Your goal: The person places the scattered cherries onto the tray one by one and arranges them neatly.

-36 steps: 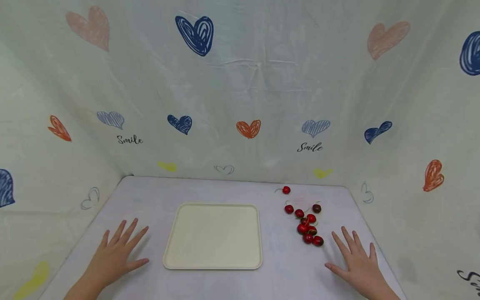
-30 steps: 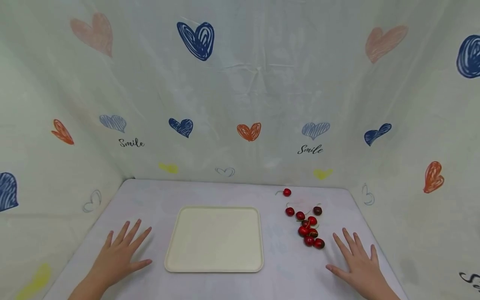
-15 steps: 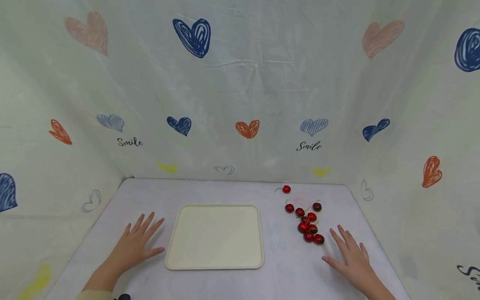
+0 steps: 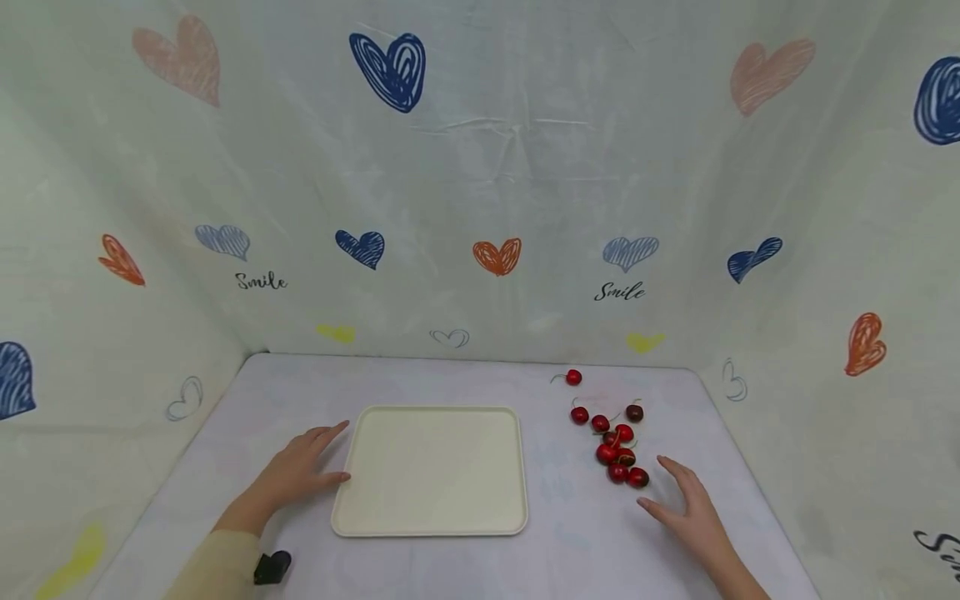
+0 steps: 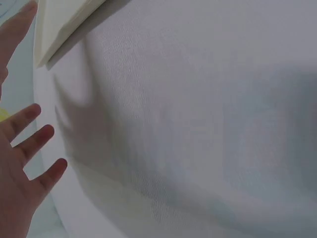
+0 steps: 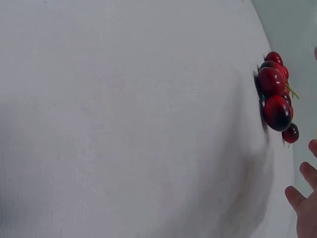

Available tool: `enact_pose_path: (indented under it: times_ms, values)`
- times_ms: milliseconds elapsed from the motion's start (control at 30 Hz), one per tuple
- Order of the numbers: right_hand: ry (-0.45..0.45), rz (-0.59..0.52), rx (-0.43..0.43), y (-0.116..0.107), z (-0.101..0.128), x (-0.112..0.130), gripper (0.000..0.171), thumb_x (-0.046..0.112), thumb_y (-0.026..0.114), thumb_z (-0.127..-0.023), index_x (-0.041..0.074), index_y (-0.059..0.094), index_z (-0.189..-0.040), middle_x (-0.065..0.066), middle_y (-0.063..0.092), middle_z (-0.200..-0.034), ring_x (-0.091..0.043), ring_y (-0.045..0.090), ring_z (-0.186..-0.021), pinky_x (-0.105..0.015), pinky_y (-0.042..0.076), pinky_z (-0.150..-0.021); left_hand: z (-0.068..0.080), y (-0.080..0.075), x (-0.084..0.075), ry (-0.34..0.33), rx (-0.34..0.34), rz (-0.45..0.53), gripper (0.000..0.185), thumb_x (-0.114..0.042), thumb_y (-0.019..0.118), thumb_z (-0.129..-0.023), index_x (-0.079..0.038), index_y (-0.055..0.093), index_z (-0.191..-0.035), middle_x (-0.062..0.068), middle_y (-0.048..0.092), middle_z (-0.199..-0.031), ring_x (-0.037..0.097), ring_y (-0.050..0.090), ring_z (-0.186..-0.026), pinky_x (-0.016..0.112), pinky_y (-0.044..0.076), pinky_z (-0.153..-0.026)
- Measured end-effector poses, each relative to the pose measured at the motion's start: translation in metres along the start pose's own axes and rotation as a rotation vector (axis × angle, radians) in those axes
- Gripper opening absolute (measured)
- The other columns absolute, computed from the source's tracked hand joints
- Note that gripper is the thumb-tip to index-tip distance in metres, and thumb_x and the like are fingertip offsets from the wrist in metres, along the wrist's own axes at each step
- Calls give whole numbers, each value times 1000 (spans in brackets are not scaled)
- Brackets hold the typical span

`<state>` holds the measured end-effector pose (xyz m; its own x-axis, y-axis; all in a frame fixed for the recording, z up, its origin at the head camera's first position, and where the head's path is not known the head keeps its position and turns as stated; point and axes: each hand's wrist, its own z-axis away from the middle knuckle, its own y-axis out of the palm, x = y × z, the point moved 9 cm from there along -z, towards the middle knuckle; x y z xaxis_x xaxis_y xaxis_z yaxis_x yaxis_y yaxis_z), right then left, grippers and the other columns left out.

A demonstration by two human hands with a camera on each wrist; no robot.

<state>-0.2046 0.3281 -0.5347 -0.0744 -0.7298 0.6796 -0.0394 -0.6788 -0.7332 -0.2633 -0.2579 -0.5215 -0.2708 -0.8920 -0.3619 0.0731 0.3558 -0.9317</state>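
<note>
A cream rectangular tray (image 4: 427,517) lies empty on the white table (image 4: 300,383). My left hand (image 4: 318,454) rests open on the table at the tray's left edge, with its thumb against the rim. The left wrist view shows spread fingers (image 5: 34,141) and the tray corner (image 5: 64,25). Several red cherries (image 4: 617,454) lie in a loose cluster right of the tray, and one cherry (image 4: 573,377) sits apart near the back. My right hand (image 4: 667,487) hovers open just right of the cluster's near end. In the right wrist view, the cherries (image 6: 275,94) lie beyond my fingertips (image 6: 302,181).
Cloth walls printed with hearts (image 4: 390,71) enclose the table at the back and on both sides. A small black device (image 4: 272,567) sits at my left wrist by a pale sleeve (image 4: 213,571).
My left hand has slid right, up to the tray's left edge. My right hand has moved left and forward, closer to the cherries. Tray and cherries have stayed put.
</note>
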Motion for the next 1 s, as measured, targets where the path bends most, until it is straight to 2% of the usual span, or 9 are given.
enact_pose_path:
  times_ms: [167,267,433,700,900,1000]
  values:
    - [153,-46,56,15,-5,-16,93,42,78,-81,1,30,-149,-27,24,-150,-48,20,-138,-65,23,-104,-17,11,7,-81,71,108,84,-41,79,-80,-2,41,-145,23,55,-121,41,54,-110,58,42,-92]
    - [164,-70,44,19,-7,-19,90,37,79,-81,0,30,-148,-26,27,-149,-46,24,-136,-63,26,-105,-26,15,11,-123,98,168,82,-36,81,-79,-1,44,-143,19,57,-115,36,55,-102,54,44,-88]
    - [171,-97,-29,21,-10,-24,82,29,78,-84,0,33,-147,-25,35,-144,-43,33,-130,-62,28,-104,-39,19,16,-134,114,260,74,-26,83,-79,0,48,-139,16,59,-112,27,54,-93,46,46,-80]
    - [232,-174,-147,24,-13,-35,66,20,74,-87,2,42,-143,-23,46,-139,-38,38,-126,-59,26,-105,-41,26,27,-130,134,412,63,-16,81,-80,1,53,-133,9,59,-106,24,51,-91,41,44,-79]
    - [253,-212,-127,29,-17,-39,57,17,71,-89,4,49,-139,-21,49,-138,-38,36,-131,-60,24,-107,-41,33,36,-137,146,471,62,-13,79,-81,-1,52,-135,5,59,-103,21,50,-91,37,43,-79]
    - [258,-210,-118,31,-18,-40,55,15,71,-90,4,50,-139,-21,49,-139,-39,33,-134,-60,24,-107,-42,35,36,-122,154,480,63,-14,80,-81,0,52,-136,6,59,-104,21,50,-93,38,43,-80]
